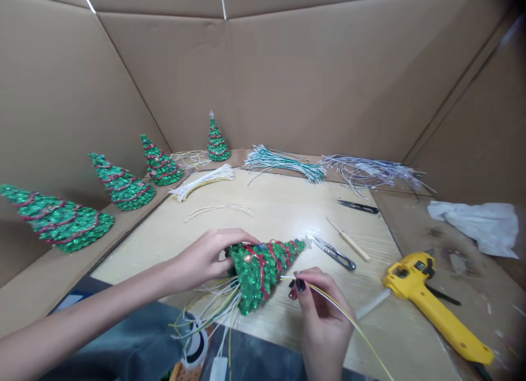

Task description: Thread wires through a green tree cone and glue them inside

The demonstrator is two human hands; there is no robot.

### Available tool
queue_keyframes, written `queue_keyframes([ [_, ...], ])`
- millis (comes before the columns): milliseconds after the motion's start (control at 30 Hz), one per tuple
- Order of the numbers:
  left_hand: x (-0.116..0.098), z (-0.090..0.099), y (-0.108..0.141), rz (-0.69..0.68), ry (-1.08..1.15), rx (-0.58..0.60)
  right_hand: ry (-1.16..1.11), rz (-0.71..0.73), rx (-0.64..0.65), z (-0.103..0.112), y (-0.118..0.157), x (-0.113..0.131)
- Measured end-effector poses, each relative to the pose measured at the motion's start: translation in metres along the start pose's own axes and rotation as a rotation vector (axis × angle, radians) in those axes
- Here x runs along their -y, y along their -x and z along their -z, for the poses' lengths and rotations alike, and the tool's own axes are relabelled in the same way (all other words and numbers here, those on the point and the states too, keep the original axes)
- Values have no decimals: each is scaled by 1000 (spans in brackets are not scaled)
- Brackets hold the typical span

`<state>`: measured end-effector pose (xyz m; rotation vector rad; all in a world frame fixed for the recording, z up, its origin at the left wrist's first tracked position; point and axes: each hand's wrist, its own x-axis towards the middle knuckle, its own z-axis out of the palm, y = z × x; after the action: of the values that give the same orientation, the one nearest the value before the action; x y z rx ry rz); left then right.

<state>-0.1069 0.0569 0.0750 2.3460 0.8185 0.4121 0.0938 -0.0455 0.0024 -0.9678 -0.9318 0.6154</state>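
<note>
A small green beaded Christmas tree [257, 271] with red garland lies on its side above the table, its clear tip pointing right. My left hand [213, 255] grips it at the base, fingers partly hidden behind it. Loose white, yellow and green wires [222, 301] spill from the base toward my lap. Thumb and fingers of my right hand [322, 315] pinch a white and yellow wire pair [349, 318]. The pair's near end reaches the tree's side; whether it is inserted I cannot tell. Its other end trails down to the right.
Several finished trees [217, 140] stand along the left and back. Bundles of white wires [205, 181], green wires [283, 164] and clear wires [370, 170] lie behind. Thread snips [335, 253], an awl [349, 239], a yellow glue gun [439, 310] and white tissue [476, 222] are rightward.
</note>
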Motion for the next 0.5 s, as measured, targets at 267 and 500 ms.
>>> queue_keyframes([
  [267,3,0,-5,96,223,89,77,14,-5,2,2,-1],
  [500,-6,24,0,106,16,161,188,-18,71,1,0,-4],
])
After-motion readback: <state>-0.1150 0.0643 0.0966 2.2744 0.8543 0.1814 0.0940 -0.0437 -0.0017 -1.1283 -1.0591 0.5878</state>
